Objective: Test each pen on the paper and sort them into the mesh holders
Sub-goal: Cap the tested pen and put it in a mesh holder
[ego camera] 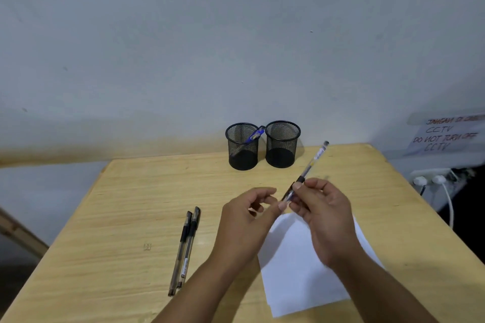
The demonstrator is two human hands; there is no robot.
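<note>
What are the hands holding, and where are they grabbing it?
The right hand holds a pen near its lower grip end. The left hand fingers touch that same end, perhaps the cap.

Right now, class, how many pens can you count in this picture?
4: one held in the hands, pen; two lying together on the table; one blue pen in the left mesh holder. None seem hidden.

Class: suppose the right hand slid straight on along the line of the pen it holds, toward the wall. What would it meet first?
Probably nothing on the desk: the right hand and its pen point past the right of the right mesh holder, toward the wall. Depth is unclear.
</note>
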